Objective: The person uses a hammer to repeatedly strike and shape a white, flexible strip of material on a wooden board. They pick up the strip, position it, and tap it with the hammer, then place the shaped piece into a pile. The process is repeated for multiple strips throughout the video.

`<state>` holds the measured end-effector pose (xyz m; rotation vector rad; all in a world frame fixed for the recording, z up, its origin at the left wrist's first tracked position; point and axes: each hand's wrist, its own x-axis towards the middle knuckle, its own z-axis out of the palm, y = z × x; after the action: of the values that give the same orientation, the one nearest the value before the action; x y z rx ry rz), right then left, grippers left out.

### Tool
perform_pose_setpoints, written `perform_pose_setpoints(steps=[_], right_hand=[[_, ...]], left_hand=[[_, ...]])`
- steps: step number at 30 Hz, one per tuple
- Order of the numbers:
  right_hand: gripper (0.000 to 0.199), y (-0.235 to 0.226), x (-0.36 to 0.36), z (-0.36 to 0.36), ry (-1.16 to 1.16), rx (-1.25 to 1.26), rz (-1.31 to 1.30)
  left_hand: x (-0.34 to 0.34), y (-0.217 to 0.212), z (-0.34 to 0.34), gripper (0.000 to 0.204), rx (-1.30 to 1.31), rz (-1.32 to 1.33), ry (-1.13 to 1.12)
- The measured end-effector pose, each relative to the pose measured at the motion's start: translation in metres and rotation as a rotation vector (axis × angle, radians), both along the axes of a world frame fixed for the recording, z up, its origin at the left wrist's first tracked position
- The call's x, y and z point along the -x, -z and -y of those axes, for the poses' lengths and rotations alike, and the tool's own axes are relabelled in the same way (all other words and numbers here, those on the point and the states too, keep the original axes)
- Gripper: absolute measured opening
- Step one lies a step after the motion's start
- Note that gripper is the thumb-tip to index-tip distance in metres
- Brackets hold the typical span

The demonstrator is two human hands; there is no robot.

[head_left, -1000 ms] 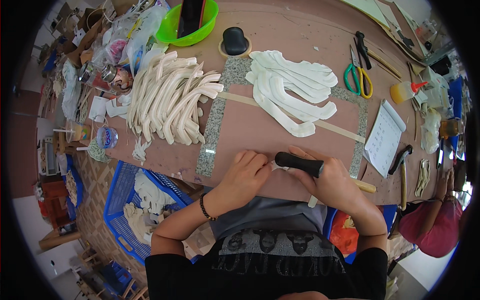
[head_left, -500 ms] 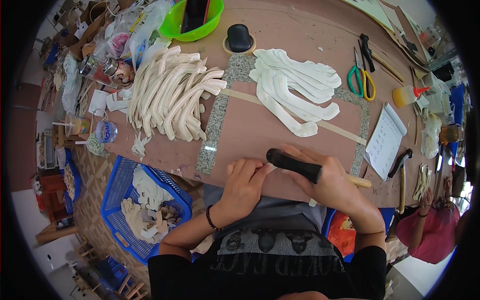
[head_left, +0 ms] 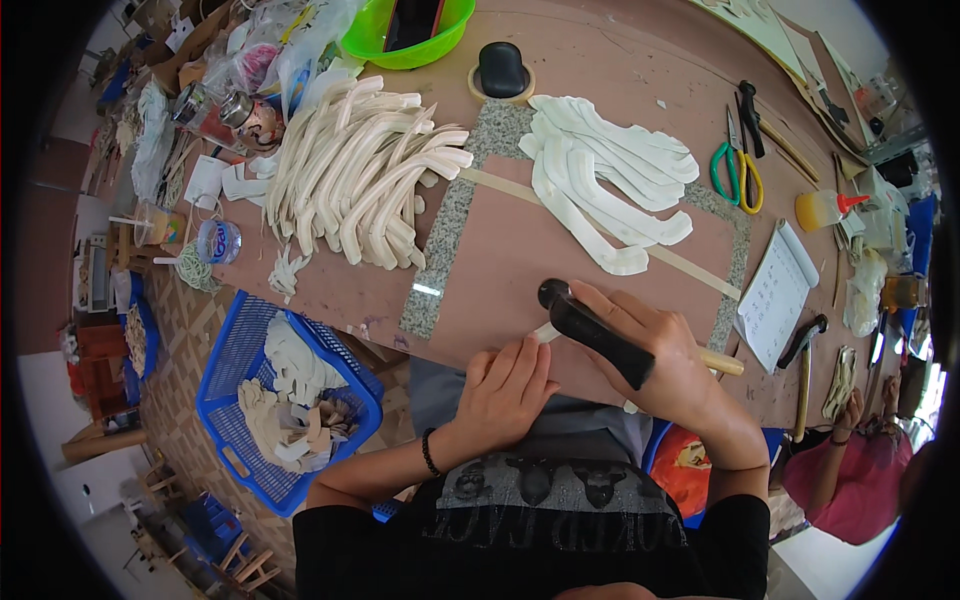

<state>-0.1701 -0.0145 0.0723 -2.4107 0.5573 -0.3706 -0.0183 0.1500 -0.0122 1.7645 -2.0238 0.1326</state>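
Note:
My right hand point(head_left: 665, 350) is wrapped around a hammer point(head_left: 600, 335) with a black head and a wooden handle. Its head is over the front edge of the work table, just beside my left hand point(head_left: 507, 393). The fingers of that left hand press together on a narrow white strip point(head_left: 546, 332), most of which they cover. Beyond the hands, a fan of flat white strips point(head_left: 610, 180) lies on the brown board point(head_left: 490, 270). To their left is a large heap of curved, cream-coloured strips point(head_left: 360, 170).
Scissors point(head_left: 738, 170), a glue bottle point(head_left: 825, 208), a notepad point(head_left: 775, 295) and another hammer point(head_left: 803, 365) lie to the right. A green bowl point(head_left: 440, 48) is at the back. Below left stands a blue basket point(head_left: 225, 390) of pieces. A person in red point(head_left: 850, 480) sits at right.
My left hand has shifted slightly nearer to me and right, its fingers flatter over the strip. The hammer head has turned a little in my right hand. The whole view has shifted slightly.

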Motion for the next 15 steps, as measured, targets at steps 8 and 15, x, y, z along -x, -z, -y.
perform_pose_setpoints(steps=[8, 15], right_hand=[[0.067, 0.002, -0.009, 0.003, -0.077, 0.055, -0.06], [0.05, 0.008, 0.004, 0.002, 0.021, -0.053, -0.051]], left_hand=[[0.002, -0.001, -0.003, 0.05, -0.027, -0.044, -0.026], [-0.005, -0.01, 0.015, 0.032, -0.108, -0.185, 0.024]])
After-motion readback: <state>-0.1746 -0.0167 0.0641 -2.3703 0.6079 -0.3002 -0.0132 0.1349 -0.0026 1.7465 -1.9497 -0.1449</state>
